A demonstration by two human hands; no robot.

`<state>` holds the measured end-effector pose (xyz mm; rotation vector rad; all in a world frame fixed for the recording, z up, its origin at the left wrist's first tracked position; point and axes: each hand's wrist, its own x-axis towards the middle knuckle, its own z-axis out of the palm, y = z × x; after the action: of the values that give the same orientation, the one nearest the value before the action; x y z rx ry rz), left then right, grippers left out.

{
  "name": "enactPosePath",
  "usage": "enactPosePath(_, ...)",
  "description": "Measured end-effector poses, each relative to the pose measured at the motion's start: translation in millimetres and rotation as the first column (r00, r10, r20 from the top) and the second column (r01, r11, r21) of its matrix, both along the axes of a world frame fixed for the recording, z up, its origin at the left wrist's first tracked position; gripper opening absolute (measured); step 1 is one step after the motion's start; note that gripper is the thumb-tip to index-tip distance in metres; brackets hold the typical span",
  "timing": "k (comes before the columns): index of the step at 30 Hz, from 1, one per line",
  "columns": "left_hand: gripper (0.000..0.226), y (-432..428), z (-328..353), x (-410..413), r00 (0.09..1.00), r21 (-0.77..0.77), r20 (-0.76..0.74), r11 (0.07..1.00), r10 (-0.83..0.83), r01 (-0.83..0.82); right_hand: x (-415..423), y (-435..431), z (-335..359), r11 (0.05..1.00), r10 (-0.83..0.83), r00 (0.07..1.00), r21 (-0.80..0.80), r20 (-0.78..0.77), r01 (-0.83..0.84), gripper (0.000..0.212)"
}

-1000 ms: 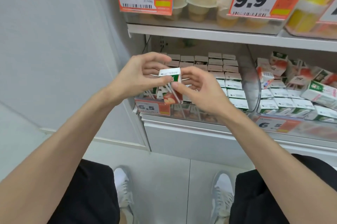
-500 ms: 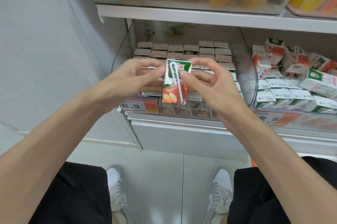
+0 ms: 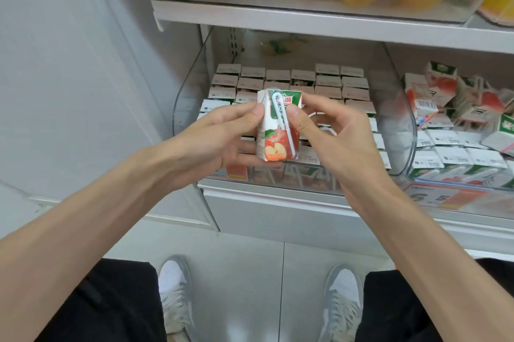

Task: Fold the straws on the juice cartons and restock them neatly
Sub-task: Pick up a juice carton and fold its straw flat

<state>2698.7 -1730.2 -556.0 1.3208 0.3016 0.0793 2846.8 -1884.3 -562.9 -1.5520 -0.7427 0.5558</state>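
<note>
A small apple juice carton (image 3: pixel 274 144) stands upright between both hands in front of the shelf, its red and green face towards me. A white straw (image 3: pixel 283 121) lies diagonally on that face, bent over at the top. My left hand (image 3: pixel 219 141) holds the carton from the left and underneath, thumb on its upper left edge. My right hand (image 3: pixel 328 135) pinches it from the right, thumb pressing on the straw. Behind the hands, neat rows of cartons (image 3: pixel 328 83) fill a clear bin (image 3: pixel 183 108).
A second bin at the right holds a loose, jumbled pile of cartons (image 3: pixel 459 108) above a tidy front row. An upper shelf (image 3: pixel 306 21) carries jelly cups and orange price tags. Below are a white cabinet front, the tiled floor and my shoes.
The carton was tipped top-forward; both hands turned it upright with the straw side facing me and brought it closer. The camera tilted downward.
</note>
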Motion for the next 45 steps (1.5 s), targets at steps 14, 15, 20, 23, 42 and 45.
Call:
enactPosePath(14, 0.044, -2.4, 2.9, -16.8, 0.992, 0.158, -0.035, 0.981, 0.120, -0.113, -11.8, -11.7, 6.9, 0.978, 0.195, 0.972, -0.054, -0.132, -0.204, 0.045)
enactPosePath(15, 0.045, -3.4, 2.1, -18.3, 0.989, 0.135, -0.040, 0.982, 0.141, -0.134, -11.3, -13.8, 7.0, 0.974, 0.215, 0.963, -0.035, -0.165, -0.223, 0.044)
enactPosePath(20, 0.053, -7.2, 1.8, -20.9, 0.981, 0.056, -0.062, 0.982, 0.185, -0.181, -10.7, -17.4, 6.0, 0.971, 0.233, 0.948, 0.004, -0.217, -0.238, 0.040)
enactPosePath(23, 0.052, -8.5, 2.8, -21.8, 0.979, 0.095, -0.066, 0.978, 0.194, -0.187, -14.0, -16.6, 5.5, 0.971, 0.232, 0.949, 0.000, -0.212, -0.238, 0.036)
enactPosePath(42, 0.048, -15.2, 1.2, -20.2, 0.990, 0.087, -0.041, 0.988, 0.134, -0.130, -18.6, -15.5, 4.3, 0.984, 0.172, 0.984, -0.033, -0.042, -0.173, 0.037)
enactPosePath(45, 0.047, -16.4, 0.8, -19.5, 0.991, 0.099, -0.035, 0.988, 0.126, -0.122, -19.0, -15.0, 5.1, 0.981, 0.193, 0.981, -0.031, 0.001, -0.192, 0.050)
